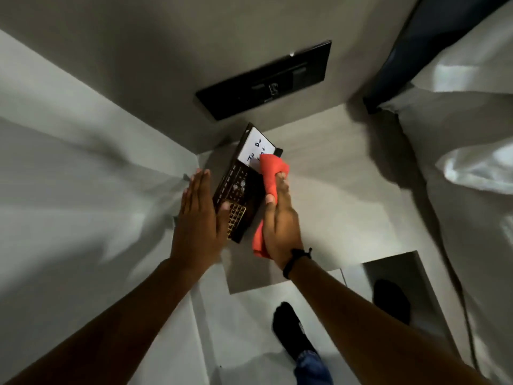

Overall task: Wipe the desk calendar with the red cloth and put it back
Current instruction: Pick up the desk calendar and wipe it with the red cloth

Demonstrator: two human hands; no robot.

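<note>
The desk calendar (238, 187) is a dark brown board with gold date grids and a white "To Do" note sheet at its far end. It stands tilted on the grey desk top (319, 195). My left hand (198, 215) holds its near left edge, fingers stretched flat behind it and thumb on the front. My right hand (279, 218) is shut on the red cloth (270, 173), which is bunched and pressed against the calendar's face at the lower edge of the white sheet. A tail of the cloth hangs below my palm.
A black flat frame (266, 79) is on the wall behind the desk. A bed with white bedding (458, 151) and a dark headboard (399, 59) lies to the right. My feet in black socks (291, 332) stand on the floor below the desk's front edge.
</note>
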